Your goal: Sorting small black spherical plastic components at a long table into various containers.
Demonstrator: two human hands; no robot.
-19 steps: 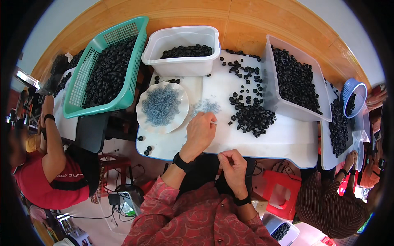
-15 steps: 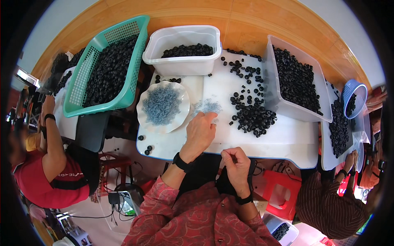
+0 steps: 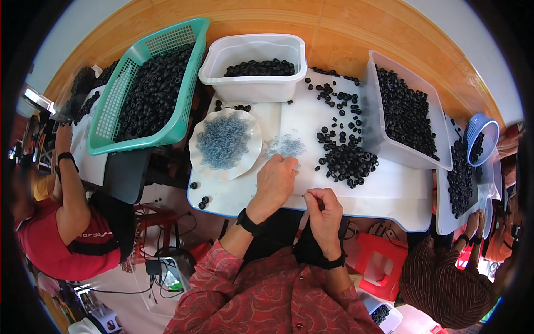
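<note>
My left hand (image 3: 275, 181) rests at the near edge of a scatter of tiny translucent blue-grey pieces (image 3: 286, 146) on the white table. Its fingers are curled together, and the fingertips are partly hidden. Close by on the right, over the table's front edge, my right hand (image 3: 324, 217) is closed in a pinch. A tiny dark speck shows at its fingertips, too small to name. Left of my hands, a scalloped white plate (image 3: 253, 158) holds a heap of the same translucent pieces. A pile of small black ring-like parts (image 3: 349, 162) lies to the right.
Along the back stand a green basket (image 3: 103, 119), a white tub (image 3: 256, 89) and a translucent bin (image 3: 375, 131), all holding black parts. A person in red (image 3: 67, 239) works at left, another in a striped top (image 3: 445, 284) at right. A red stool (image 3: 378, 264) stands below.
My right hand has risen slightly toward the table edge and nearer my left hand. My left hand has shifted slightly in view and stays at the translucent pieces.
</note>
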